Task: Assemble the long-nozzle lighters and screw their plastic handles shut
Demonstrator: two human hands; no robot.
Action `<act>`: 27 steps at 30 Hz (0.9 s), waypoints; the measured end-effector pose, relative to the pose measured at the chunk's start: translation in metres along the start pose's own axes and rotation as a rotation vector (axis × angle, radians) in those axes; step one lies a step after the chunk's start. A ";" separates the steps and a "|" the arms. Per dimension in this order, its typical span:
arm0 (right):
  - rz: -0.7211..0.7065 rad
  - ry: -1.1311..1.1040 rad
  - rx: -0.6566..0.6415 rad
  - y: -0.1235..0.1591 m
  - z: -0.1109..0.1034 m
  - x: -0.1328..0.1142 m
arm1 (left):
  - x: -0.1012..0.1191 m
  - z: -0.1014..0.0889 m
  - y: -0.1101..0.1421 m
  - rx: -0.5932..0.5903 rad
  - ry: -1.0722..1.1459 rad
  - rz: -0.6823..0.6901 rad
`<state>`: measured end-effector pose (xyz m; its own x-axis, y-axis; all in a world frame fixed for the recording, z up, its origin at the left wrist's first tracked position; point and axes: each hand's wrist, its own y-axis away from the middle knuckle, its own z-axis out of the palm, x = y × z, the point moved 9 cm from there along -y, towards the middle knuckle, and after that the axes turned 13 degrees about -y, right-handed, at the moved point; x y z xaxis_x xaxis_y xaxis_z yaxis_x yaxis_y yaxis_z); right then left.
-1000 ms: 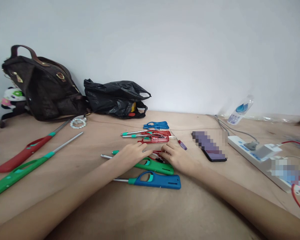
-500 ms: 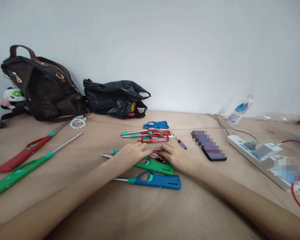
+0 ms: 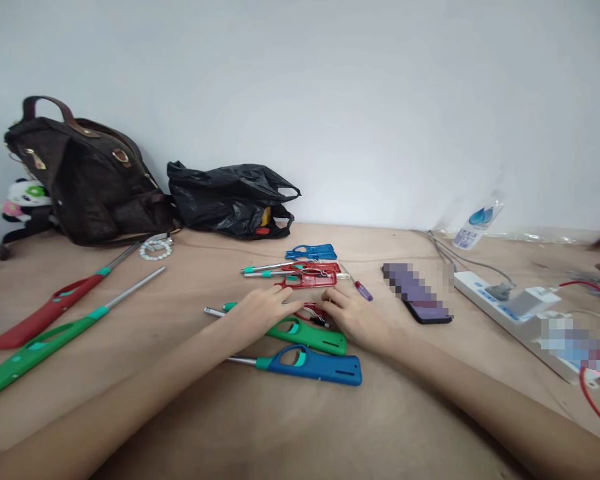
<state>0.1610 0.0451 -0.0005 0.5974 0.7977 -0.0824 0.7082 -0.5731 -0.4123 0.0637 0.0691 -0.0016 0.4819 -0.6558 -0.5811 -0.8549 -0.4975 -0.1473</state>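
Both my hands rest on the wooden table [image 3: 290, 427] at the centre. My left hand [image 3: 260, 312] and my right hand [image 3: 354, 317] meet with fingers closed on a small red lighter body [image 3: 314, 311] with thin wires showing. Right below them lie a green gas lighter [image 3: 311, 335] and a blue gas lighter [image 3: 316, 365], nozzles pointing left. Just beyond my fingers lies an opened red lighter shell [image 3: 307, 279] with metal tubes, and farther back a blue shell [image 3: 311, 252]. A purple-handled screwdriver [image 3: 363, 289] lies by my right hand.
At the left lie a long red lighter [image 3: 50, 310] and a long green lighter [image 3: 35, 347]. A brown handbag [image 3: 85, 177], a bead bracelet [image 3: 156, 249] and a black plastic bag [image 3: 230, 198] stand at the back. To the right are a phone [image 3: 419, 297], a power strip [image 3: 510, 310] with cables, and a water bottle [image 3: 477, 220].
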 end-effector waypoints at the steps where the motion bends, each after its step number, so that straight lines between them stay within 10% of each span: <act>1: 0.003 -0.008 0.001 0.000 0.001 0.001 | 0.000 0.000 0.000 0.003 0.004 -0.001; 27: -0.054 0.073 0.003 0.001 -0.001 -0.007 | 0.000 0.000 0.001 0.020 0.029 0.008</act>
<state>0.1579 0.0386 0.0001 0.5840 0.8117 0.0060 0.7392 -0.5288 -0.4171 0.0630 0.0691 -0.0016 0.4799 -0.6759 -0.5593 -0.8623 -0.4810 -0.1585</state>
